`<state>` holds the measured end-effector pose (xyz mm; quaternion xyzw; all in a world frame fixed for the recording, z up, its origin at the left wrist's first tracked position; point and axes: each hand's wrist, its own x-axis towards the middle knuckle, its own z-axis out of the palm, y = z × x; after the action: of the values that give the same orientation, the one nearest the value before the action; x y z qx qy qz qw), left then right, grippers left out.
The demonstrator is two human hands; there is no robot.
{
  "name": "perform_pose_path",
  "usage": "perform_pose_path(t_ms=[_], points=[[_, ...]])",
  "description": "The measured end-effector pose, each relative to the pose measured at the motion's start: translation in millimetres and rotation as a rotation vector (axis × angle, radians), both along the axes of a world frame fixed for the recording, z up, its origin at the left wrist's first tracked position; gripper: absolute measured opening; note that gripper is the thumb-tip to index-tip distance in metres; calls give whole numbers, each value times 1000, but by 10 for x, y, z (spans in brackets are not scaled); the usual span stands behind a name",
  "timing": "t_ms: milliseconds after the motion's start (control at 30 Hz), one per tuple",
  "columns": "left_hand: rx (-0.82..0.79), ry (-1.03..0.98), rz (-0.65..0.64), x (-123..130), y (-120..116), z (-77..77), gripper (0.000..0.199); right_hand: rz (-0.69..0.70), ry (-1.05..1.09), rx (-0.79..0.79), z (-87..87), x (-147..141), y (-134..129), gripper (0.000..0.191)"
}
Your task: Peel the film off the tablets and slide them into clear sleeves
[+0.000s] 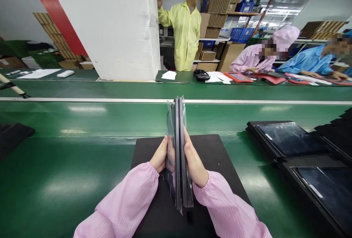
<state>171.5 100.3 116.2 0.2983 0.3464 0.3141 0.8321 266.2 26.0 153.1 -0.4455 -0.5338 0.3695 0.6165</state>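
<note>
At far left, a dark object [15, 135], cut off by the edge of view, was noted on the green table [68, 172]. Beyond, a white pillar [126, 29] was seen behind the table. Near the middle, the left hand [160, 156] was laid against the left face of two tablets [178, 157], its fingers extended and pressed to the clear film, partly hidden by it. The tablets were held upright on edge, side by side, clamped between both hands over a black mat [225, 179]; whether the mat was touched by their lower edges could not be told. The right face was pressed by the right hand [195, 164], thumb showing, the other fingers largely hidden, so their spacing could not be told. In the background, a person in yellow [184, 34] was observed standing. At right, two more tablets [291, 139] were seen lying face up in black trays [271, 153]. Behind these, a person in pink [246, 58] and one in blue [308, 60] were noted, bent over a far bench.
</note>
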Motion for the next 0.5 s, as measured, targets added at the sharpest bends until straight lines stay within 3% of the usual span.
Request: perform_pose_path(t_ms=[200, 500], points=[[21, -32, 20, 0, 16, -68, 56, -3, 12, -18, -2, 8, 0, 55], [-3, -22, 18, 7, 14, -42, 53, 7, 17, -19, 6, 30, -7, 56]])
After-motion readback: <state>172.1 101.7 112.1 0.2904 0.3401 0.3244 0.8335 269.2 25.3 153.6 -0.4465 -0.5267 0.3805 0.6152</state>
